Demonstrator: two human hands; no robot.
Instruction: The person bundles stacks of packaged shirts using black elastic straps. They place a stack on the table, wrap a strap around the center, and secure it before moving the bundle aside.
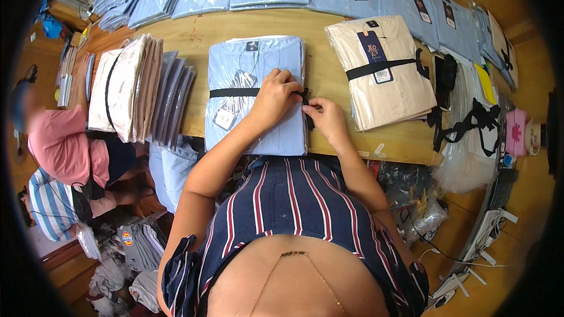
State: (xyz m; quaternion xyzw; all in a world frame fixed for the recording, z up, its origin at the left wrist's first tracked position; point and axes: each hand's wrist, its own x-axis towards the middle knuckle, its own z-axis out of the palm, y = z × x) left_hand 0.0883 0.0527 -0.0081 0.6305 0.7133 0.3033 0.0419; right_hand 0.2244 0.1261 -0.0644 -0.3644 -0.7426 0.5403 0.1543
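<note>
Head view: wrapped blue shirts (pixel 267 135) lie on the bench (pixel 317 29), a black strap (pixel 232 92) across them. Left hand (pixel 278 95) and right hand (pixel 326 121) pinch the strap at the shirts' right edge; a slipped pinch could slacken it, letting the slick-wrapped shirts shift.

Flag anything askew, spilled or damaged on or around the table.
No spill or damage stands out. The cream, plastic-wrapped shirt stack sits rotated beside the straighter light-blue, plastic-wrapped shirt stack. Black fabric straps lie tangled near the right end of the brown wooden table, whereas the black fabric band across the blue stack lies flat.
</note>
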